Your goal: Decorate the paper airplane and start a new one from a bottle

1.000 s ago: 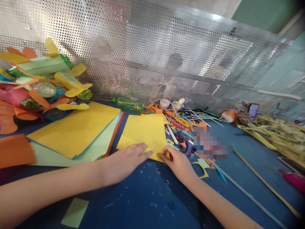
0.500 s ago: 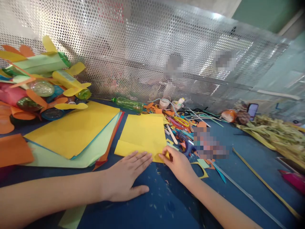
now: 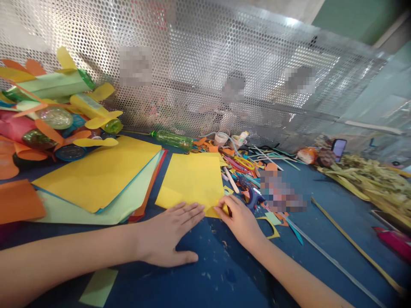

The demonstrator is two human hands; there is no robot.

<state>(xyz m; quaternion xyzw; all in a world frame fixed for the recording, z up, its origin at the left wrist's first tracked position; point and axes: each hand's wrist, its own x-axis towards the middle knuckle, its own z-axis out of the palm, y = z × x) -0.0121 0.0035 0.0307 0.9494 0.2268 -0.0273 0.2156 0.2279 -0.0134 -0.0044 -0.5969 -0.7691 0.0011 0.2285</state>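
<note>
A yellow sheet of paper (image 3: 194, 177) lies flat on the blue tabletop in front of me. My left hand (image 3: 171, 235) rests palm down, fingers stretched over the sheet's near edge and thumb out on the table. At the near right corner my right hand (image 3: 239, 218) is closed, thumb and index finger pinching the paper's edge. To the left is a stack of coloured sheets (image 3: 99, 175), with yellow on top and blue, pale green and red showing beneath.
Bottles dressed with paper petals (image 3: 54, 87) pile up at the left. A green bottle (image 3: 171, 140), paper scraps and scissors (image 3: 255, 199) lie beyond and right of the sheet. Long thin sticks (image 3: 353, 239) and dried husks (image 3: 369, 175) are farther right. A perforated metal screen (image 3: 199, 64) stands behind.
The crease along the sheet's near left part shows less now, and that part looks flatter. My left hand has shifted very slightly; my right hand keeps its pinch.
</note>
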